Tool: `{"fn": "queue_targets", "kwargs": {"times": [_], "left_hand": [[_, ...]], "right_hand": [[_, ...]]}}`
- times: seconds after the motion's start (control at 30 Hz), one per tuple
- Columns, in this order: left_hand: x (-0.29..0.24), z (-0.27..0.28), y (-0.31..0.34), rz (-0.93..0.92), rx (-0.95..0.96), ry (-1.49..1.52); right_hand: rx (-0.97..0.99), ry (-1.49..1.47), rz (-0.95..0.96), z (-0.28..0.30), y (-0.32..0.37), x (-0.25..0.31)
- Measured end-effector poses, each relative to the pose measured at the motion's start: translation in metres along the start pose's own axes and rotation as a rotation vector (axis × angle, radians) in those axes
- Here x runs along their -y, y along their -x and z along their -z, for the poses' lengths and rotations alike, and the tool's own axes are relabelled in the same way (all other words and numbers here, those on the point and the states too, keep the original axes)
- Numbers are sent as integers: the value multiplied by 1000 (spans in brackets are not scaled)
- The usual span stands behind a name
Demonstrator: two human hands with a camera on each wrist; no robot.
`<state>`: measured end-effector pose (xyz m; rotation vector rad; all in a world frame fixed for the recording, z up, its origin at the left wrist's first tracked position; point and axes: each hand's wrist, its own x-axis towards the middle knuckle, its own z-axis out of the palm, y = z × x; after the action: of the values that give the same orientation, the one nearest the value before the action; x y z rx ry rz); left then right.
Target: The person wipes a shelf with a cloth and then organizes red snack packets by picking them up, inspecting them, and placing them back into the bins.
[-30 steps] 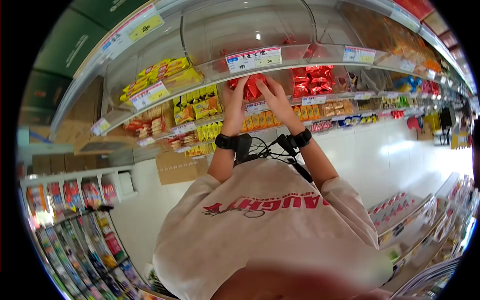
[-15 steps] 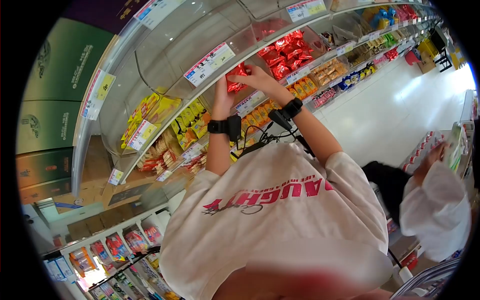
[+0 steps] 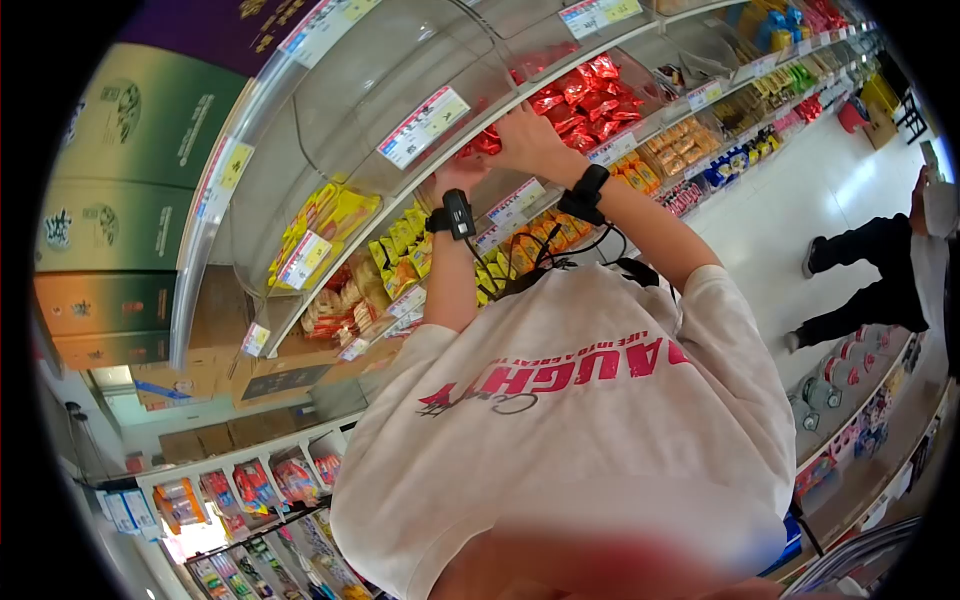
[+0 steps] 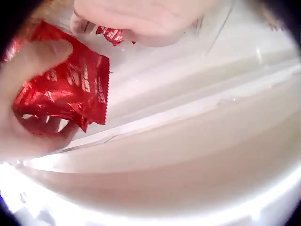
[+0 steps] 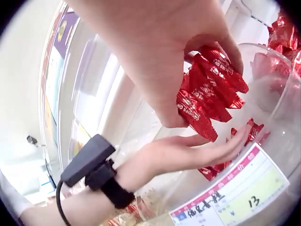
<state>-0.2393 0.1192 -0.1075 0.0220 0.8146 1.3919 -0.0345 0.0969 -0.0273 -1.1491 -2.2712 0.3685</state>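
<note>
My right hand [image 5: 160, 61] grips several small red foil snack packets [image 5: 211, 92], side by side between thumb and fingers. Beside and below it is my left hand [image 5: 174, 157], fingers stretched toward the price label, with more red foil at them. The left wrist view has my left thumb lying across a shiny red packet [image 4: 70, 82] with a serrated edge, fingers curled beneath it. In the head view both hands are at the shelf front, the left hand [image 3: 460, 178] lower and the right hand [image 3: 530, 140] nearer a clear bin of red packets [image 3: 590, 100].
A handwritten price label [image 5: 235, 195] fronts the lower bin. Left are yellow snack packs [image 3: 325, 225] and stacked green boxes [image 3: 140, 115]. Orange packs [image 3: 570, 235] line a lower shelf. Another person's dark-trousered legs [image 3: 880, 270] are in the aisle at right.
Over the last second my view swings toward the right along the shelf. Both hands were together around red packets; now the right hand is farther over, nearer the red bin. The other person stands farther off.
</note>
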Motion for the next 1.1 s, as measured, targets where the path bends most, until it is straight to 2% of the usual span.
{"fn": "queue_targets", "kwargs": {"times": [0.07,0.13,0.2,0.47,0.6,0.73,0.83,0.9,0.97,1.0,1.1], "left_hand": [[-11,40,-51,-17,118,131],[-21,53,-75,-22,301,213],[-20,45,-73,-39,381,238],[-1,29,-40,-259,312,36],[5,27,-28,-379,262,-140],[2,22,-27,-614,201,-518],[-1,18,-32,-893,46,-1130],[-3,13,-33,-1085,-107,-1547],[-4,13,-32,-1169,-202,-1783],[-3,12,-32,-1196,-238,-1871],[-5,10,-31,-1243,-301,-2020]], "right_hand": [[-22,74,59,-12,1,-3],[-70,144,108,-20,7,-7],[-83,164,128,-16,12,-6],[-23,119,127,-8,24,-4],[-85,191,147,-13,24,-1],[-55,274,130,-26,14,-5],[-51,324,106,-40,2,-9],[47,312,57,-44,-8,-11],[115,249,25,-52,-16,-13],[88,229,17,-58,-19,-16],[145,129,-32,-73,-35,-25]]}}
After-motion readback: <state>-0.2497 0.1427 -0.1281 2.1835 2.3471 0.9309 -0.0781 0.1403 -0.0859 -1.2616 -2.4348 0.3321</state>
